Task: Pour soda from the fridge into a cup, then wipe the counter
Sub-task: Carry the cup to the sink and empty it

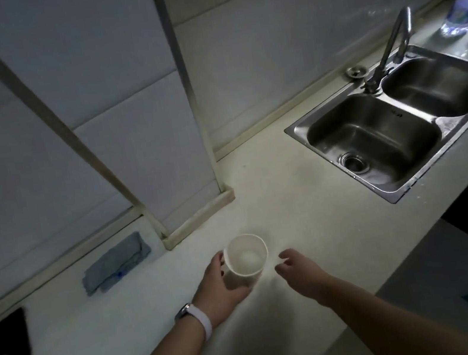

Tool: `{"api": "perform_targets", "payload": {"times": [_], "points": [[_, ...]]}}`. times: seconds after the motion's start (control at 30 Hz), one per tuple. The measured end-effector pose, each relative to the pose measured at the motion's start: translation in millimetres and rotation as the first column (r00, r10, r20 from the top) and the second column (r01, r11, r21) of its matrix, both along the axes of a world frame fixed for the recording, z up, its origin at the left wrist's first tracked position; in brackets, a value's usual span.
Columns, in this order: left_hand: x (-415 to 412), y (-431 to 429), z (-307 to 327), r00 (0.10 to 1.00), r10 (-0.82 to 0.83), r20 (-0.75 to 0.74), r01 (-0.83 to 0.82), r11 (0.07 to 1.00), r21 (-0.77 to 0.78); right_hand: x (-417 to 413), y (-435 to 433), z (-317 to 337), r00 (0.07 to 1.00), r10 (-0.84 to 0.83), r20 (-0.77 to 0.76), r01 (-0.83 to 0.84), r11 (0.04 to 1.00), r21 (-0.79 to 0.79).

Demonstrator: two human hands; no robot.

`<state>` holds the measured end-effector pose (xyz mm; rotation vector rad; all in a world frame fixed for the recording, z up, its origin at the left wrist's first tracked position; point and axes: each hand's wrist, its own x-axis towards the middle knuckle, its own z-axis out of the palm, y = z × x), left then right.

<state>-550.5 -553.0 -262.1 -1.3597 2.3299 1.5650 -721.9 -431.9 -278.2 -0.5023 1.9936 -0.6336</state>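
A white cup (247,255) is held upright on the pale surface (292,198) by the left hand (223,285), whose fingers are wrapped around its side. The right hand (297,268) is seen just beside the cup, spread loosely and holding nothing. A grey cloth (116,262) is laid against the wall to the left, and a blurred bottle (467,1) is seen beyond the sink (398,123)

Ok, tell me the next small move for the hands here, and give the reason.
Probably let the left hand set the white cup flat on the counter and let go. The cup looks empty and tilted in that hand, the right hand is open and empty beside it, and no soda is at hand.
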Motion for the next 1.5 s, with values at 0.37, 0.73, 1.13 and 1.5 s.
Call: {"api": "perform_targets", "payload": {"times": [0.37, 0.73, 1.13, 1.5], "points": [[-42, 34, -9, 0.899, 0.404, -0.168, -0.398, 0.915, 0.069, -11, -33, -21, 0.862, -0.248, 0.442, 0.296, 0.954, -0.041], [-39, 37, 3, 0.882, 0.437, -0.177, -0.441, 0.897, 0.021, -11, -34, -10, 0.809, -0.221, 0.544, 0.277, 0.961, -0.022], [-38, 49, 34, 0.903, 0.336, -0.268, -0.352, 0.936, -0.012, -6, -9, 21, 0.693, -0.278, 0.665, 0.436, 0.896, -0.080], [-54, 94, 63, 0.910, 0.044, -0.412, -0.045, 0.999, 0.007, 0, 74, 59, 0.657, -0.450, 0.605, 0.653, 0.741, -0.159]]}}
